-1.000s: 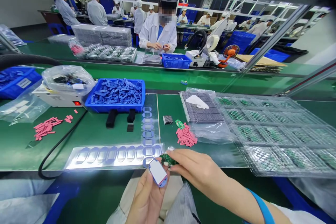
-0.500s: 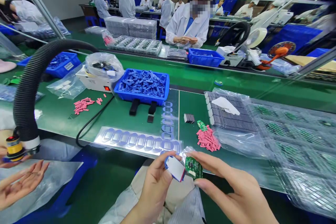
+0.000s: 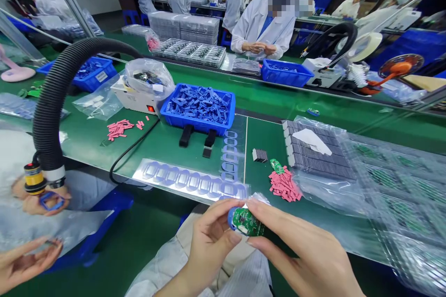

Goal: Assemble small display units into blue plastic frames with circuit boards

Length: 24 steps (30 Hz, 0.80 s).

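My left hand (image 3: 218, 236) grips a small blue plastic frame (image 3: 231, 219) between thumb and fingers, above my lap at the table's front edge. My right hand (image 3: 292, 241) pinches a green circuit board (image 3: 248, 222) by its right side. The board lies over the blue frame and covers most of it; whether it is seated inside I cannot tell. A white battery-like block seen in the frame earlier is hidden beneath the board. Just beyond my hands lies a strip of purple oval stickers (image 3: 184, 178). A heap of pink strips (image 3: 285, 184) sits past my right hand.
A blue bin (image 3: 198, 109) of blue plastic parts stands at the table's middle. Right of it are grey blocks (image 3: 318, 151) in plastic and clear trays (image 3: 393, 181) of boards. A black hose (image 3: 49, 116) arches at left, where a co-worker's hands (image 3: 45, 204) hold a blue frame.
My right hand has brought the circuit board left onto the blue frame, covering the white block. The view has shifted slightly left. At left, a co-worker's hand now holds a blue frame below the hose.
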Motion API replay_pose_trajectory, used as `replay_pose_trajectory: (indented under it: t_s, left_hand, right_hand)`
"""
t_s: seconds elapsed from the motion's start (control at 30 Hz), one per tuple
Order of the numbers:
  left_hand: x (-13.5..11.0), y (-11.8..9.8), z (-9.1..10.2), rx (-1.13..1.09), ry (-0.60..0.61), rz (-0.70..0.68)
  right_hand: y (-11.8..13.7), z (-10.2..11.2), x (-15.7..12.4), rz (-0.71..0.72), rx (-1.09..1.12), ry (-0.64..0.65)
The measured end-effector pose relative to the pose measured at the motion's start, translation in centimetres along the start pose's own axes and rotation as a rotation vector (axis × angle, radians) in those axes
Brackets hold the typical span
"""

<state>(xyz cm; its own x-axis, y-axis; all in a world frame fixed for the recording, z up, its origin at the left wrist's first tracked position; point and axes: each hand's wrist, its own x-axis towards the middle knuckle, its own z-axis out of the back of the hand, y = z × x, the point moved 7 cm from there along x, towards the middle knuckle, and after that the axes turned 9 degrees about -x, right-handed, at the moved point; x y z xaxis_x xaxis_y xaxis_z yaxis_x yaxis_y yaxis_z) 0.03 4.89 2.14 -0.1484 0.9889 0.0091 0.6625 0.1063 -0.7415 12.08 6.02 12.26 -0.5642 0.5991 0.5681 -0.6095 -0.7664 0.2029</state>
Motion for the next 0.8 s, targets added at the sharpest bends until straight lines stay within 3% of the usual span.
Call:
replay_pose_trajectory:
  t_s: [0.47, 0.8]
  left_hand:
    - [0.1, -0.3, 0.1, 0.126, 0.052, -0.010]
    - [0.3, 0.0, 0.7, 0.130, -0.028, 0.106]
  right_hand:
    - [0.1, -0.3, -1.4, 0.048, -0.036, 0.033]
    - [0.4, -0.3, -2.3, 0.105, -0.124, 0.099]
